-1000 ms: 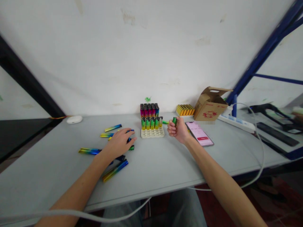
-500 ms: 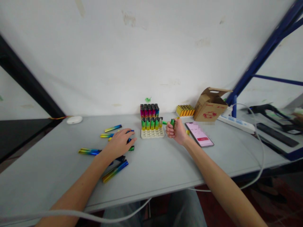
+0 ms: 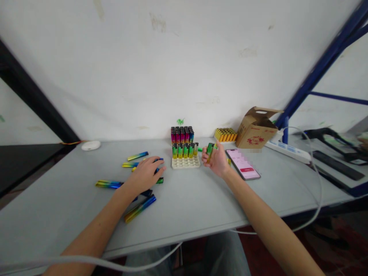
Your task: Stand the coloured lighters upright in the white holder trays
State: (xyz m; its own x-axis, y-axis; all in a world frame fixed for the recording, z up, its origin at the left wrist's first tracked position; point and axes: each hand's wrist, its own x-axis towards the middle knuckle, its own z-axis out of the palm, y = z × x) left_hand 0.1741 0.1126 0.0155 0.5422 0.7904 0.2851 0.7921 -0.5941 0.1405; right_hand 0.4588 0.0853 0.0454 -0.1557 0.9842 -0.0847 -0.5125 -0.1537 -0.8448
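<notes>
My right hand [image 3: 217,160] has its fingers curled around a green-to-yellow lighter [image 3: 210,152], just right of the white rack. My left hand [image 3: 147,170] lies palm down with fingers spread over a loose group of shiny yellow-and-blue pieces that look like lighters [image 3: 140,209]; those beneath the palm are partly hidden. A green piece with a dark end [image 3: 160,180] shows below its fingers. Between the hands, the white rack [image 3: 185,166] bears a row of upright green-to-yellow lighters [image 3: 185,151], with bare holes in front of them.
Behind the rack stand pink-and-black lighters [image 3: 181,134]. Yellow-orange cylinders [image 3: 225,135] and an open cardboard box [image 3: 255,134] are at the back right. A phone [image 3: 243,165] lies beside my right hand. Also around are a power strip [image 3: 290,151], white cable [image 3: 319,191] and white oval object [image 3: 91,145].
My right hand's fingers have loosened and turned, so more of the green-to-yellow lighter shows. The left hand stays over the loose pieces.
</notes>
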